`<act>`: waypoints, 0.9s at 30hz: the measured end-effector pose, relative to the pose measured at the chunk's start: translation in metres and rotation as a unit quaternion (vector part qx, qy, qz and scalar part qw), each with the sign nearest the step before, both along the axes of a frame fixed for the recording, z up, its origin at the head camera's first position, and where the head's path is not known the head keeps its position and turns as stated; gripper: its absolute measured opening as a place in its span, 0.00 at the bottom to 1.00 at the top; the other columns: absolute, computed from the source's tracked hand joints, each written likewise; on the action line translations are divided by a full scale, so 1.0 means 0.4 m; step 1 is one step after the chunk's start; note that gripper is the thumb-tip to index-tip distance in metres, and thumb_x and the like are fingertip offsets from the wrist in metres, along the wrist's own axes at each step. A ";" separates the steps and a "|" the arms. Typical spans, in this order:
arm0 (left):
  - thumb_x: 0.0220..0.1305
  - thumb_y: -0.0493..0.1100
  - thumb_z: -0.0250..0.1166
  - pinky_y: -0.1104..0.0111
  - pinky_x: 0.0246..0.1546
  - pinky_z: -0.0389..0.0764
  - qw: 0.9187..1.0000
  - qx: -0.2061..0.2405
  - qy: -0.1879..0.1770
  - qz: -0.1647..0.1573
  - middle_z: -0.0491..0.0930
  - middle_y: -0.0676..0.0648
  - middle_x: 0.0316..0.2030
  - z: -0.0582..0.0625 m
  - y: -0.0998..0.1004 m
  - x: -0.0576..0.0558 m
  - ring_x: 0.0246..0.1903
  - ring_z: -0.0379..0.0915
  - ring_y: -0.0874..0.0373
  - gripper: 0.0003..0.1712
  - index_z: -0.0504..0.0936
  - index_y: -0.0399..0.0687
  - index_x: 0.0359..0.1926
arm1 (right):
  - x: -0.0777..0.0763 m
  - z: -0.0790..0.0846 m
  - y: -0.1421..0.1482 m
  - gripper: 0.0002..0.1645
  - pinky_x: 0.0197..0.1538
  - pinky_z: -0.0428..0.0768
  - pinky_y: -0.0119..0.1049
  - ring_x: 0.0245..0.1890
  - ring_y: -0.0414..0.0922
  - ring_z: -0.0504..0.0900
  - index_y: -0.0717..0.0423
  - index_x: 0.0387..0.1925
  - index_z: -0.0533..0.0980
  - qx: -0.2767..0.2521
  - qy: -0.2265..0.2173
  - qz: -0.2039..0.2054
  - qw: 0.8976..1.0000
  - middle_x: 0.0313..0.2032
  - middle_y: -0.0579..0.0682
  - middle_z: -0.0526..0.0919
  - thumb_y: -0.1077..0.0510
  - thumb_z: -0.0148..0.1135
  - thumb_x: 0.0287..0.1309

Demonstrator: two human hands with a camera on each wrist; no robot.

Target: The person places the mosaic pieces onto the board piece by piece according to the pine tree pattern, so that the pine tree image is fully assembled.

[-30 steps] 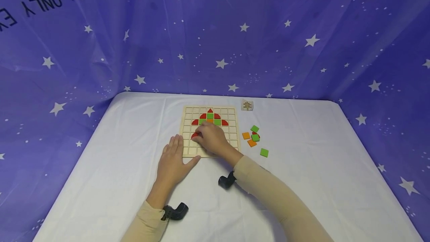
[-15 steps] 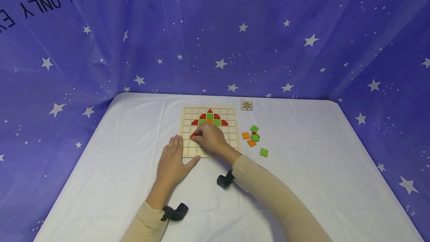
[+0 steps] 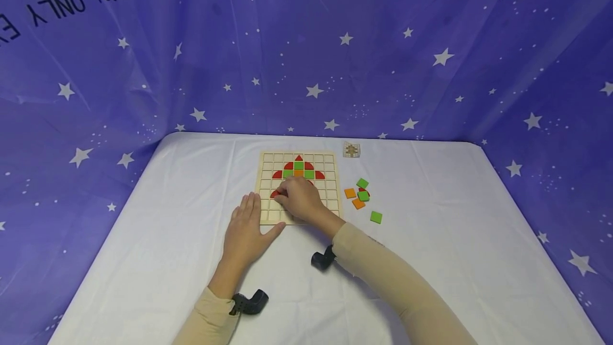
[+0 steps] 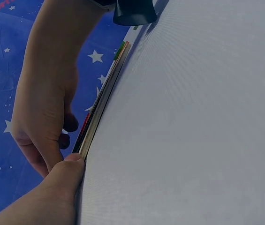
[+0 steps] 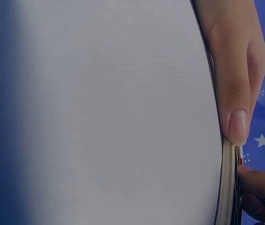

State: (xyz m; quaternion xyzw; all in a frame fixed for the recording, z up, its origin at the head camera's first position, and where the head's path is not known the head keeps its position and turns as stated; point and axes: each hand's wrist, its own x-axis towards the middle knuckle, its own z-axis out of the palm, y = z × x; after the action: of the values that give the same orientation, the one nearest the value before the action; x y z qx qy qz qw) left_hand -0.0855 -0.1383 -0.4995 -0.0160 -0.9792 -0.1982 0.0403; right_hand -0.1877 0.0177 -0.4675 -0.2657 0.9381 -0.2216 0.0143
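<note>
A pale wooden grid board (image 3: pixel 269 214) lies on the table with red, green and orange tiles set in its cells. My left hand (image 3: pixel 244 236) lies flat along the board's left edge, fingers straight, thumb at the near edge. Over the board's middle, my right hand (image 3: pixel 301 198) pinches a red rounded tile (image 3: pixel 274 194) at a left-side cell, mostly covered by the fingertips. Another red tile (image 3: pixel 311 183) peeks out beyond the knuckles. From the left wrist, the right hand (image 4: pixel 48 108) shows curled above the board, seen edge-on, beside the left thumb (image 4: pixel 69 173).
Right of the board lie loose tiles: orange ones (image 3: pixel 350 193), green ones (image 3: pixel 376 217) and a red one partly under a green tile (image 3: pixel 364 196). A small card with a tree pattern (image 3: pixel 351 149) sits near the far edge. A purple starry curtain (image 3: pixel 306 68) hangs behind the white table (image 3: pixel 431 217).
My right hand has shifted slightly toward me, uncovering part of a red tile beyond its knuckles. The left hand stays in place, and the loose tiles have not moved.
</note>
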 end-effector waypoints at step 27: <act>0.61 0.76 0.54 0.49 0.77 0.50 1.000 -0.004 -0.008 0.002 0.48 0.36 0.77 -0.004 0.001 -0.004 0.78 0.42 0.42 0.62 0.48 0.34 0.77 | 0.035 0.014 0.144 0.26 0.26 0.68 0.31 0.26 0.38 0.72 0.43 0.55 0.80 -0.011 -0.002 -0.025 1.000 0.25 0.38 0.74 0.40 0.69 0.58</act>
State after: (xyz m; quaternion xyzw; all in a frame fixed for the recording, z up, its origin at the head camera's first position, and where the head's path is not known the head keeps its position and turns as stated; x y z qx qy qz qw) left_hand -0.0872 -0.1378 -0.5011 -0.0128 -0.9803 -0.1943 0.0331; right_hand -0.1738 0.0752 -0.4618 -0.2419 0.9420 -0.2324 0.0076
